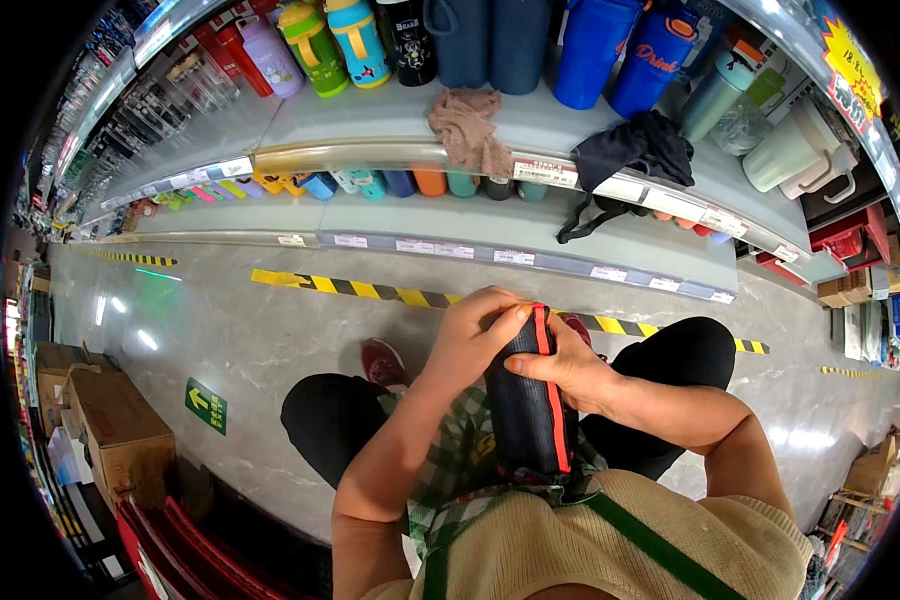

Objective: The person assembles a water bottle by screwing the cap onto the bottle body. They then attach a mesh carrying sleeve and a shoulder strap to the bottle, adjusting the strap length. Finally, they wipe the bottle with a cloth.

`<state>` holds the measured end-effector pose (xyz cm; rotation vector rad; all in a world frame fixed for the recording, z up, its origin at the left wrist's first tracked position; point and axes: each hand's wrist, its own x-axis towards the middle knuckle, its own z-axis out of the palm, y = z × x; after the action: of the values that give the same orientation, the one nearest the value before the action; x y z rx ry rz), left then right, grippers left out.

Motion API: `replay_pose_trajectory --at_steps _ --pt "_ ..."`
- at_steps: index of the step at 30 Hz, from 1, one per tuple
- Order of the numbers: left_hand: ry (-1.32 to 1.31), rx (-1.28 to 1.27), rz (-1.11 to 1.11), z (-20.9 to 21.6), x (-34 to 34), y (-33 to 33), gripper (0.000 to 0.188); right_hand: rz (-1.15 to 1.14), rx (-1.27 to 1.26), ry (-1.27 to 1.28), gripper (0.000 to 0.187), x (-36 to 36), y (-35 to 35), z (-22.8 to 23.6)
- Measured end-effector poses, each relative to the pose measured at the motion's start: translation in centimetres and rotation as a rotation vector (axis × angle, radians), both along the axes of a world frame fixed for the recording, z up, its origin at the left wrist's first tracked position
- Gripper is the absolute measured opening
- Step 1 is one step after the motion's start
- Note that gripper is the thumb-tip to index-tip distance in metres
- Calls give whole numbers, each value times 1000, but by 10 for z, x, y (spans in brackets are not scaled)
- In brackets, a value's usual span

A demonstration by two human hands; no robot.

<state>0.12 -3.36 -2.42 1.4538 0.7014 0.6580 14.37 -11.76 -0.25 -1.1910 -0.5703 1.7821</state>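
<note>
A long black cylindrical case (525,420) with a red stripe down its length lies against my lap, its far end tipped away from me. My left hand (478,325) is closed over the far end, the thumb and fingers meeting at the top edge. From the other side my right hand (567,362) grips the case just below, its thumb laid across the black surface. The fingers under the case are hidden, and what is inside it cannot be seen. Beneath it is a green checked apron (450,445).
Ahead stands a shelf (350,125) with several bottles, a brown cloth (470,125) and a black cloth bag (635,150) hanging over its edge. Yellow-black tape (370,290) crosses the floor. Cardboard boxes (120,430) stand at the left, a lidded mug (790,150) at the right.
</note>
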Motion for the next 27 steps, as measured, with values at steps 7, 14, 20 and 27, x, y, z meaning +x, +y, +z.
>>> replay_pose_trajectory --at_steps 7,14,20,27 --pt "-115 140 -185 22 -13 3 33 54 -14 91 73 -1 -9 4" --pt "-184 126 -173 18 -15 3 30 49 32 79 72 -5 -11 8" --pt "-129 50 22 17 -10 -8 20 44 65 61 68 -7 -8 4" --pt "-204 -137 -58 20 -12 3 23 105 125 -21 65 -2 -5 7"
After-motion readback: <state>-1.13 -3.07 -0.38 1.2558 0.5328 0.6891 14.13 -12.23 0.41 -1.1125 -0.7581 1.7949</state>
